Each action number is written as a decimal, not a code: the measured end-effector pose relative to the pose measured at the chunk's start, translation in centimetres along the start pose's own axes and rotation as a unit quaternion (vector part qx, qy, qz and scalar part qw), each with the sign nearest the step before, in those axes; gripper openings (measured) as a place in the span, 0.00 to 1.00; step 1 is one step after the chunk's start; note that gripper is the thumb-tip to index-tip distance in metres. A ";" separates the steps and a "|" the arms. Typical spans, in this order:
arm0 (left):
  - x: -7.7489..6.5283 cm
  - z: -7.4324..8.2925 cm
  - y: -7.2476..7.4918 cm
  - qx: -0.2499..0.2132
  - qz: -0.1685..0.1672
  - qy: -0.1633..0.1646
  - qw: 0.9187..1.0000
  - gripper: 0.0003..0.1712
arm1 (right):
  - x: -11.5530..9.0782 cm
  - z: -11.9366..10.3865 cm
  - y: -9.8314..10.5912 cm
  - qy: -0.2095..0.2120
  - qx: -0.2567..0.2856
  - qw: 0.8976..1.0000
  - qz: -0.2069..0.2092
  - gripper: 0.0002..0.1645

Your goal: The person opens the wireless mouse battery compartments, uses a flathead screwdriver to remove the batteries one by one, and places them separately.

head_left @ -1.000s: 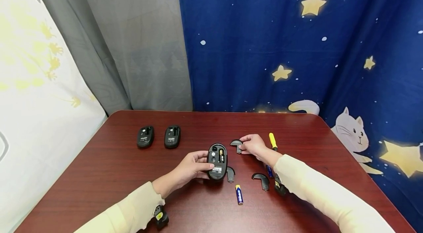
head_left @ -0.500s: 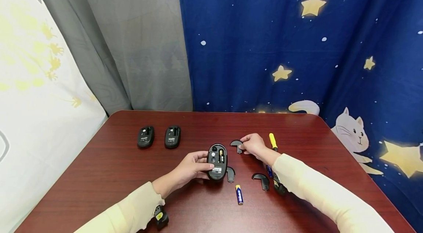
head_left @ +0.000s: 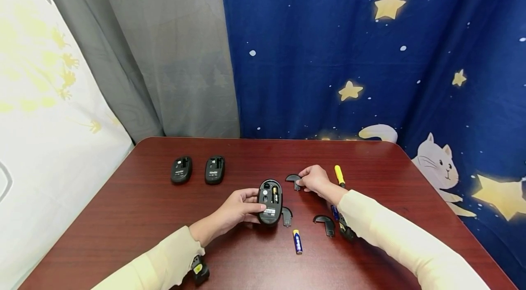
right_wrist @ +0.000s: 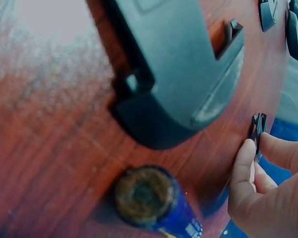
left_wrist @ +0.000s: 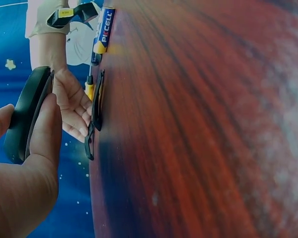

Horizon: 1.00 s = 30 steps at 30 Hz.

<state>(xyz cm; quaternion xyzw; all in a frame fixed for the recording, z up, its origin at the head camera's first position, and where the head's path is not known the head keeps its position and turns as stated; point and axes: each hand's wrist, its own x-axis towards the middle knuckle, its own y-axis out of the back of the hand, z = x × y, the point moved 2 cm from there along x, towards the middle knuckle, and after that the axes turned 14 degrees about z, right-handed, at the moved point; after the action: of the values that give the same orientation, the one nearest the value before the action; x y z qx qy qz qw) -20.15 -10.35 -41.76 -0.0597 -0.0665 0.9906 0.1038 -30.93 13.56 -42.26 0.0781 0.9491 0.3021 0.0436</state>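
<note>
My left hand (head_left: pixel 238 208) grips a black computer mouse (head_left: pixel 269 212), its underside facing up. One battery (head_left: pixel 275 194) lies in the mouse's uncovered slot. To the right, my right hand (head_left: pixel 315 179) pinches a black battery cover (head_left: pixel 293 178) between thumb and fingers; the right wrist view shows this cover (right_wrist: pixel 257 130) held at its edge. A second battery cover (head_left: pixel 286 217) lies beside the mouse, and a third cover (head_left: pixel 326 225) lies below the right forearm. Nearer to me is a loose blue and yellow battery (head_left: pixel 297 241).
Two more black mice (head_left: pixel 181 170) lie underside up at the back left, slots uncovered. A yellow-handled screwdriver-like tool (head_left: pixel 339 175) is partly hidden behind the right arm. Another blue battery (head_left: pixel 334 211) lies partly under the right sleeve. The reddish-brown table (head_left: pixel 135 217) ends at curtains.
My right hand and the cover it pinches have shifted very slightly away from me and to the left. My left hand and the mouse have stayed in place.
</note>
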 end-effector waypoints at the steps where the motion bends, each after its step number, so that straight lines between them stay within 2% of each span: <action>1: 0.0 0.0 0.0 0.000 -0.001 0.000 1.000 0.31 | 0.0 0.0 0.0 0.000 0.000 1.000 0.001 0.16; 18: -0.1 -0.1 -0.1 -0.002 0.001 0.005 1.000 0.31 | -0.2 0.4 0.0 0.014 0.014 1.000 0.014 0.14; 30: -0.3 0.4 -0.1 -0.004 -0.006 -0.004 1.000 0.31 | 0.2 0.4 1.5 -0.006 0.113 0.993 -0.023 0.20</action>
<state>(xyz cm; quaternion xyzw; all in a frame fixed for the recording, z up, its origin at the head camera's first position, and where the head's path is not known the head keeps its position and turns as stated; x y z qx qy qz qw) -19.85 -10.42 -41.32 -0.0560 -0.0711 0.9899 0.1091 -30.84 15.05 -41.69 0.0620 0.9785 0.1911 0.0468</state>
